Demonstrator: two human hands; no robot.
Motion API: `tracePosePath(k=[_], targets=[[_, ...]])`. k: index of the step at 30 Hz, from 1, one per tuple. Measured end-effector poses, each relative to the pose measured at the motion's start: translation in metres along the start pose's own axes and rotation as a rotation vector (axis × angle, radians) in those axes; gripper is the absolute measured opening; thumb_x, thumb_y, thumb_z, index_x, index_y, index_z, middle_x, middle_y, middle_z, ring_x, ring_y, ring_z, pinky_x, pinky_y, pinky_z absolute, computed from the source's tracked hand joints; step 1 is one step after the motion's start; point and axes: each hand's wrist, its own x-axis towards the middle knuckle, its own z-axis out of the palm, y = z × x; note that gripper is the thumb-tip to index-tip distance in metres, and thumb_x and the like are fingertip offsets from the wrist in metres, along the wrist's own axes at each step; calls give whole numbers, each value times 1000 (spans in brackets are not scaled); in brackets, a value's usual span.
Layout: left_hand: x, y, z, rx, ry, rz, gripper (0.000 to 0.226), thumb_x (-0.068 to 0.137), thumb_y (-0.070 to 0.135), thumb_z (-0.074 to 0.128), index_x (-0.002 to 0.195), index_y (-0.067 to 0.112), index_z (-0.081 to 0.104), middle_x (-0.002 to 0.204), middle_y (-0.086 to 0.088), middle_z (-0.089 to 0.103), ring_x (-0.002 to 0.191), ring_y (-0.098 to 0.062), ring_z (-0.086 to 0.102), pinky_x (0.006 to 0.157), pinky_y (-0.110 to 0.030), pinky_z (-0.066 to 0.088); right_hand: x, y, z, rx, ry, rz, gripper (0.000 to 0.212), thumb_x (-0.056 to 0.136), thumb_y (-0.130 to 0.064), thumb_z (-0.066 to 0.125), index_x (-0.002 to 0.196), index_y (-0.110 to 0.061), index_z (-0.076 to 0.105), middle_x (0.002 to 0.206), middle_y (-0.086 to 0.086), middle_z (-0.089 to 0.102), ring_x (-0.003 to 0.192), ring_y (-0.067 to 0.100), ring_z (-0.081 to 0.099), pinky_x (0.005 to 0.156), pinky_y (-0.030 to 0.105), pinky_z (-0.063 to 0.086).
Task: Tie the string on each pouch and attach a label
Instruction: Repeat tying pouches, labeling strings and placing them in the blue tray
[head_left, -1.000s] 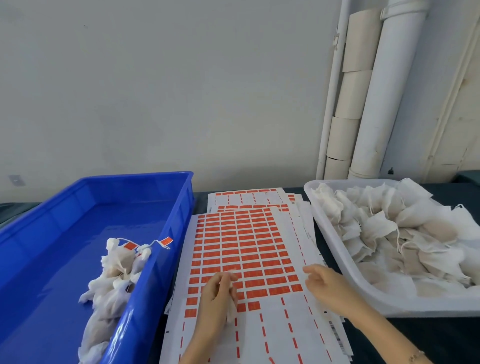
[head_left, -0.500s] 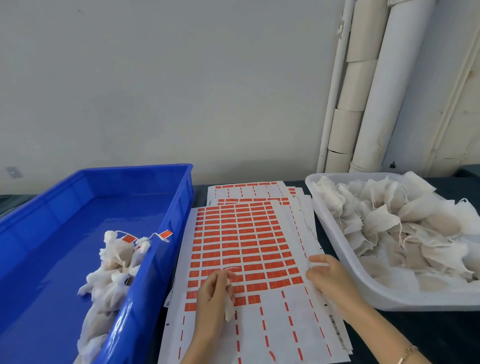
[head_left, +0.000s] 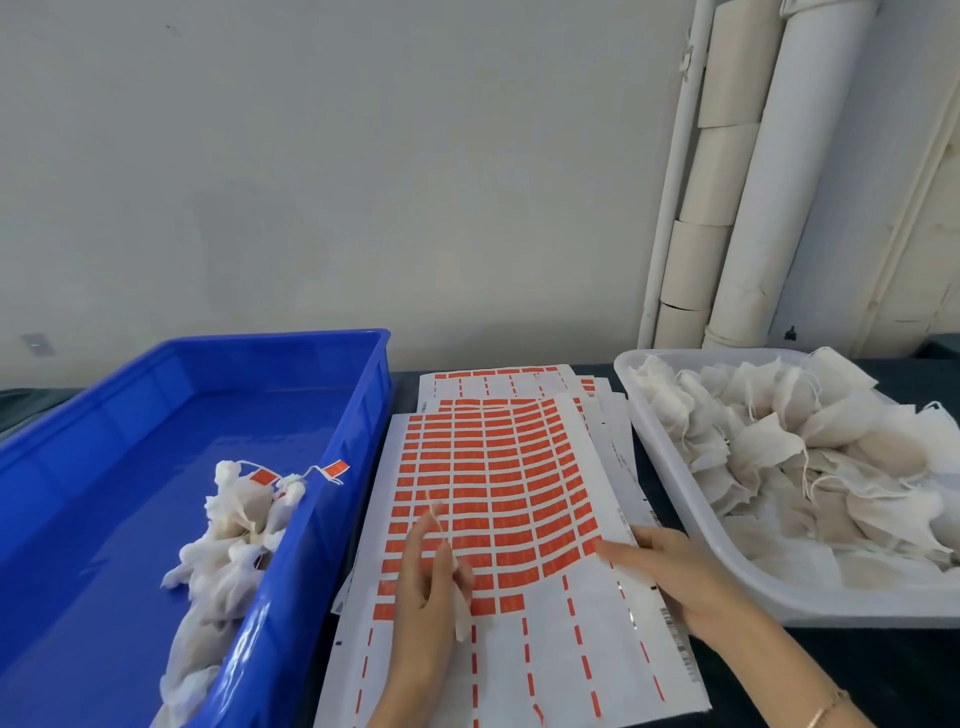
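The thin, floppy label sheet (head_left: 498, 483) bows up beside the right hand (head_left: 675, 577), whose straight fingers press its edge down; soft, light untied pouches (head_left: 769, 447) lie just beyond them. The left hand (head_left: 431, 587) pinches 1 peeled label (head_left: 434, 512) at its fingertips: flimsy and probably sticky, best held by a corner.

A single head-worn wide-angle camera looks forward and down, close over the label sheets (head_left: 498, 467). The blue bin (head_left: 130, 457) sits left, the white tray (head_left: 857, 605) right, and the wall lies beyond.
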Motion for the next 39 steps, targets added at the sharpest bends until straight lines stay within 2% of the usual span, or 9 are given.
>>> tracePosePath(k=[2, 3, 6, 10, 14, 18, 21, 25, 39], targets=[[1, 2, 1, 56, -22, 41, 34, 100, 27, 41, 115, 58, 45, 109, 34, 53, 97, -4, 61, 80, -15, 50, -2, 6, 0, 16, -49, 5, 34, 84, -16, 70, 116, -7, 63, 107, 13, 71, 98, 33, 69, 96, 56, 47], [1, 2, 3, 74, -47, 50, 35, 101, 19, 39, 110, 50, 55, 118, 25, 54, 101, -8, 60, 80, -14, 51, -3, 9, 1, 34, -51, 13, 35, 84, -16, 69, 117, -6, 62, 108, 14, 71, 98, 34, 69, 96, 56, 47], [-2, 6, 12, 94, -154, 88, 40, 102, 12, 38, 90, 32, 70, 108, 21, 64, 101, -8, 59, 67, -7, 47, -3, 17, 3, 90, -33, 22, 40, 82, -22, 70, 118, -7, 61, 106, 16, 71, 96, 36, 69, 94, 56, 48], [-9, 22, 31, 304, -276, 217, 10, 90, 41, 59, 94, 49, 63, 103, 33, 60, 97, 4, 57, 66, -4, 46, -3, 19, 7, 160, -23, -27, 45, 78, -25, 70, 119, -9, 60, 107, 17, 71, 96, 38, 68, 91, 52, 51], [-9, 33, 50, 520, -300, 350, 27, 83, 51, 64, 110, 51, 60, 112, 27, 55, 96, -2, 54, 77, -12, 49, -4, 17, 11, 185, 12, -108, 39, 81, -23, 68, 117, -10, 64, 106, 20, 70, 95, 42, 66, 89, 52, 52], [-3, 36, 58, 527, -364, 366, 38, 84, 51, 63, 121, 46, 59, 122, 20, 56, 98, -1, 53, 72, -5, 41, -5, 12, 13, 209, 59, -115, 37, 79, -28, 68, 107, -4, 70, 103, 30, 66, 88, 44, 63, 85, 50, 50], [-2, 34, 59, 508, -336, 372, 38, 83, 51, 64, 120, 45, 60, 117, 22, 56, 94, 3, 53, 71, -5, 41, -3, 7, 12, 208, 63, -111, 27, 89, -23, 60, 107, -4, 70, 104, 27, 67, 96, 46, 63, 91, 52, 48], [-2, 29, 61, 495, -308, 367, 37, 83, 50, 66, 119, 41, 63, 119, 18, 57, 99, -1, 54, 80, -10, 46, -1, -3, 15, 100, 110, -128, 20, 94, -15, 56, 103, -4, 69, 99, 19, 71, 90, 38, 68, 89, 50, 52], [-5, 24, 65, 317, -211, 362, 27, 83, 36, 70, 108, 31, 73, 108, 14, 63, 98, -9, 60, 86, -24, 55, -7, -17, 28, -172, 222, -165, 27, 99, -19, 48, 98, 0, 67, 94, 15, 71, 90, 34, 68, 91, 53, 51]])
